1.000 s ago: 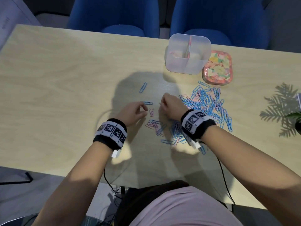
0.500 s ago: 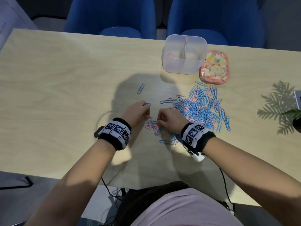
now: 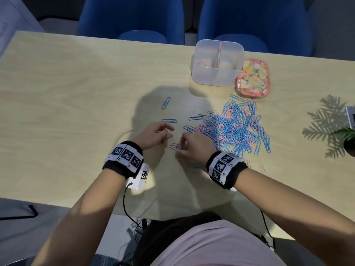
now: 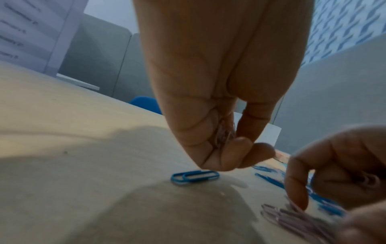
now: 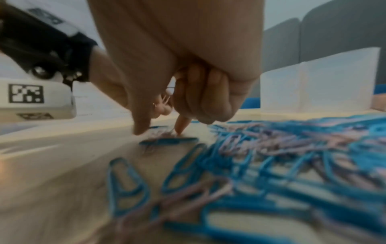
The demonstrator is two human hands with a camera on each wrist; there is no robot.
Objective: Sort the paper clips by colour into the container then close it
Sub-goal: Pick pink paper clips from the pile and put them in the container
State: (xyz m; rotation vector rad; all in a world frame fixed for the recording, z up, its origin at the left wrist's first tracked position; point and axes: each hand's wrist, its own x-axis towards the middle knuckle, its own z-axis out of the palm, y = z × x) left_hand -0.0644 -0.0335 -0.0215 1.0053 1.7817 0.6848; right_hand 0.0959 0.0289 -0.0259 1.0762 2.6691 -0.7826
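A mixed pile of blue and pink paper clips (image 3: 237, 129) lies right of centre on the wooden table (image 3: 76, 93). The clear divided container (image 3: 217, 63) stands open behind it, with its floral lid (image 3: 252, 79) beside it. My left hand (image 3: 170, 132) is curled round several pink clips (image 4: 224, 135) in its palm, just above a lone blue clip (image 4: 195, 175). Thumb and forefinger of my right hand (image 3: 181, 144) pinch at a small bunch of pink clips (image 3: 175, 146) on the table, seen blurred in the right wrist view (image 5: 160, 134).
Loose blue clips (image 3: 165, 103) lie apart to the left of the pile. Two blue chairs (image 3: 130, 18) stand behind the table. A potted plant (image 3: 347, 139) sits at the right edge. Cables (image 3: 126, 206) hang off the near edge.
My right hand has drawn back from the edge of the pile toward me, onto the small pink bunch. The left hand has stayed curled close beside it.
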